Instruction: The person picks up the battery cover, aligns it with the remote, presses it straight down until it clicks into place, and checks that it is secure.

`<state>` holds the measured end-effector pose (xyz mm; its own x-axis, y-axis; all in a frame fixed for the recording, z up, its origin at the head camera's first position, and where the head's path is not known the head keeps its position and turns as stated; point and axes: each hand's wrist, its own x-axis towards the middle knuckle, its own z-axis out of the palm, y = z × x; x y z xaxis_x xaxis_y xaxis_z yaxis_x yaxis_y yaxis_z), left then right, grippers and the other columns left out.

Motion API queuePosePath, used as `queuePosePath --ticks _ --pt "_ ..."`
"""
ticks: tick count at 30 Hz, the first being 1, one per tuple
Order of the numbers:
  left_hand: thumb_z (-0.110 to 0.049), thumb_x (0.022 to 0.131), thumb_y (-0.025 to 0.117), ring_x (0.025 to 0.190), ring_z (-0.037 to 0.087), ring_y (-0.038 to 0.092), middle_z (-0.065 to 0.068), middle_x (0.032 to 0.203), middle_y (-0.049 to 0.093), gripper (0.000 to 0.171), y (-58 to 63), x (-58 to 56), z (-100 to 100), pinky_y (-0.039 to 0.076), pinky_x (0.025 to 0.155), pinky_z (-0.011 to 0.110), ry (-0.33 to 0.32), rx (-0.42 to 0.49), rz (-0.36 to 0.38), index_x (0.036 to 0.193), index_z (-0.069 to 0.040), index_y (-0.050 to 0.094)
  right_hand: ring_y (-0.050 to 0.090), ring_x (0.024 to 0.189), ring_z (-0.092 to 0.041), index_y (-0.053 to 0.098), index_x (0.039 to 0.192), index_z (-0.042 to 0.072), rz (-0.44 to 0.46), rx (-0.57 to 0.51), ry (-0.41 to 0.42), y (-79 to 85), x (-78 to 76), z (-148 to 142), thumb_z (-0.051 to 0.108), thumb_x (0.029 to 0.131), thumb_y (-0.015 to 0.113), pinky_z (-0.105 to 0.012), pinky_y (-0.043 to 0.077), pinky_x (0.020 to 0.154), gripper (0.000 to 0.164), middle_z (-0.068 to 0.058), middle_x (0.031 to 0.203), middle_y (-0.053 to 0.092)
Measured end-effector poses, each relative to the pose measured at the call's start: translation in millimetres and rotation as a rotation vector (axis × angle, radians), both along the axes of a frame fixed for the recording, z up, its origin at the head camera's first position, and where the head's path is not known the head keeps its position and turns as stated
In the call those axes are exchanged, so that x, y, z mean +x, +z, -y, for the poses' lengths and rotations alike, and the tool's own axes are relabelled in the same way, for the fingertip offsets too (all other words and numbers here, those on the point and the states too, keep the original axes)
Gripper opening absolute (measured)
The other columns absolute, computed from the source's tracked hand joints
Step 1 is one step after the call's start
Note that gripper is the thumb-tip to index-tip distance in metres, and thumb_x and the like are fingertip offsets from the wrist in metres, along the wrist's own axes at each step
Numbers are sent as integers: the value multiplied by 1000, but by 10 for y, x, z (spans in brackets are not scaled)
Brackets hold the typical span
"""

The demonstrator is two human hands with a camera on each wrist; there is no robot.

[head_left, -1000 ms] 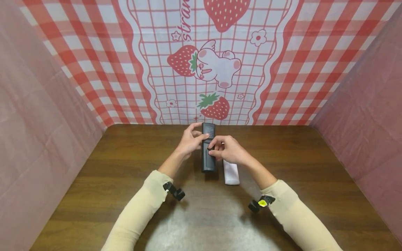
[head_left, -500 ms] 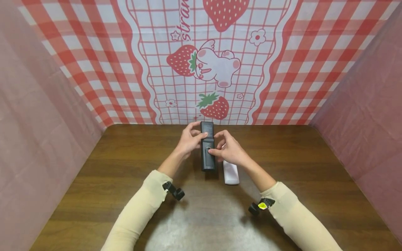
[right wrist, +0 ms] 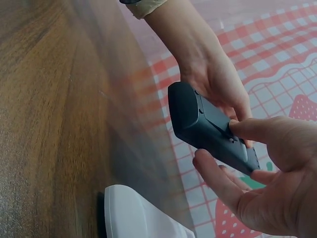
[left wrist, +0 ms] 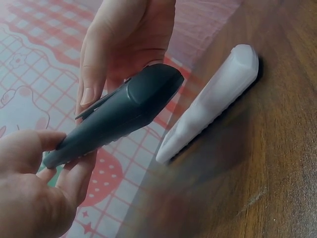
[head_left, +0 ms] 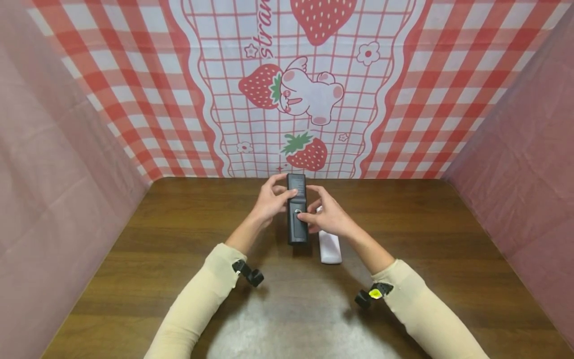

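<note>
A black remote control [head_left: 297, 227] is held above the table with its back towards the head camera. Its battery cover [left wrist: 106, 103] stands slightly raised at one end. The left hand [head_left: 270, 202] grips the far end of the remote, thumb on the back and fingers behind. The right hand [head_left: 329, 214] has its thumb on the upper end of the cover, while its other fingers lie along the remote's right side and underside. On the table just right of it lies a white remote-like object [head_left: 330, 248], partly hidden by the right hand in the head view.
The brown wooden table [head_left: 287, 309] ends at a checked strawberry cloth [head_left: 399, 149] behind the hands. Pink cloth walls [head_left: 515, 189] close off both sides. A black camera is strapped to each wrist.
The right index finger has left the back of the black remote for its right side, while the thumb remains at the cover. The remote has shifted slightly up and left. The white object has stayed put.
</note>
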<state>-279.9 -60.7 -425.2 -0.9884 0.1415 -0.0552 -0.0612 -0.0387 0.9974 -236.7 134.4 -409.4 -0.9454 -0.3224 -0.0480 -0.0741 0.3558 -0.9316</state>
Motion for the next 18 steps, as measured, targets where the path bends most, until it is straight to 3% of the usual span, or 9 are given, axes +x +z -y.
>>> queuePosePath --ticks 18 --pt "-3 105 75 82 17 74 25 128 70 66 -37 -7 2 76 86 41 -8 5 7 165 -6 48 72 70 -20 25 173 5 1 53 -2 -27 -26 14 3 101 80 -53 75 73 90 -18 105 65"
